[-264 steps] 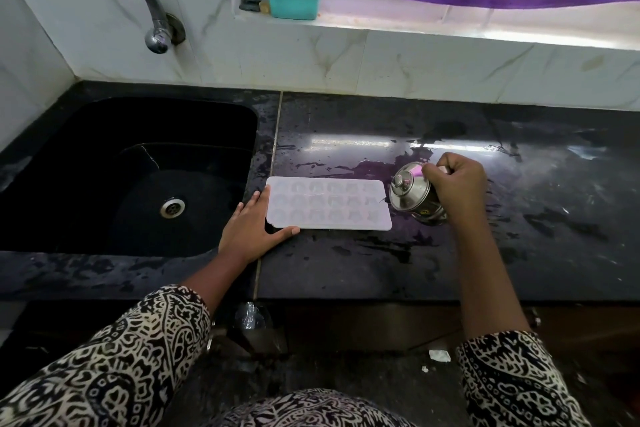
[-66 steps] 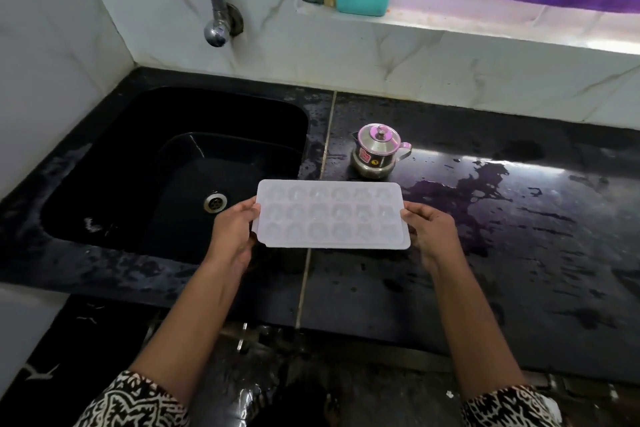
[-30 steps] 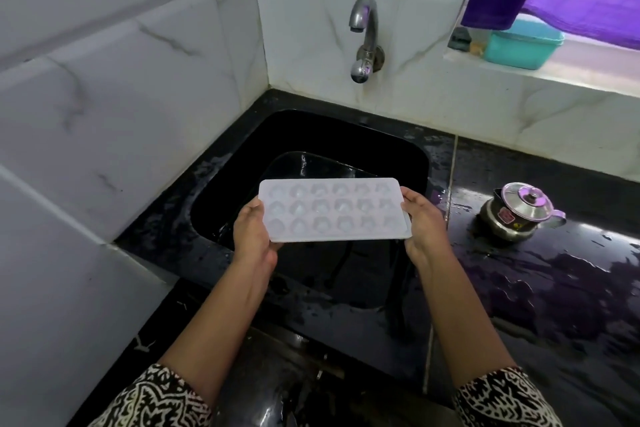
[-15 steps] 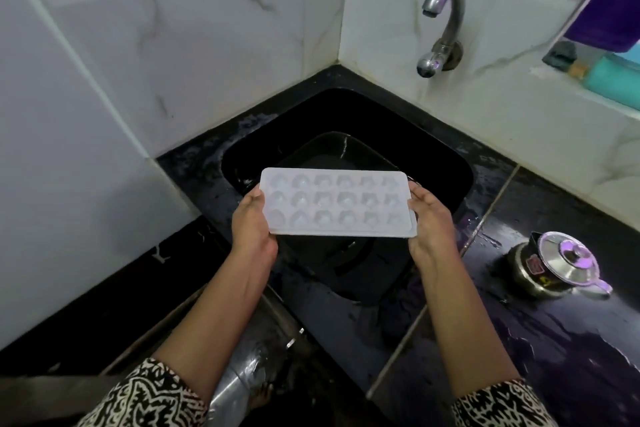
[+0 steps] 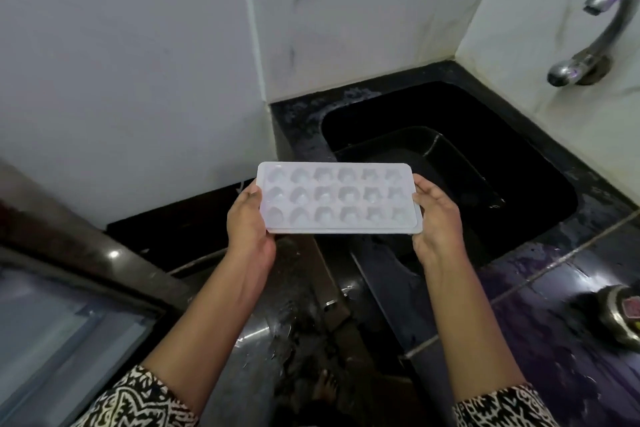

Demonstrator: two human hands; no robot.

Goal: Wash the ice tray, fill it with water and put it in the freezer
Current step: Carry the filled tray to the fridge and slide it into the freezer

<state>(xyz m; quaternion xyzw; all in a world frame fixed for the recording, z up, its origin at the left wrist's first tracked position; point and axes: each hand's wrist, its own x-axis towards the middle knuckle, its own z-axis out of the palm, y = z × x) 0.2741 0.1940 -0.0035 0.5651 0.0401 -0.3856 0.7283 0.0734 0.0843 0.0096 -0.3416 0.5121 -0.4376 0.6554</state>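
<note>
Black sink [image 5: 519,163] behind, ice tray [image 5: 337,199] level, lengthwise left-right, hands gripping its ends.

One head cam only, wide-angle: looks fwd and steeply down, close over the sink [image 5: 502,121] corner; edges blur, seemingly lens warp.

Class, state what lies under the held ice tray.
Below the ice tray, gripped by left hand and right hand, the black sink and its near rim show. Fingers beneath and the rim directly below are covered.
</note>
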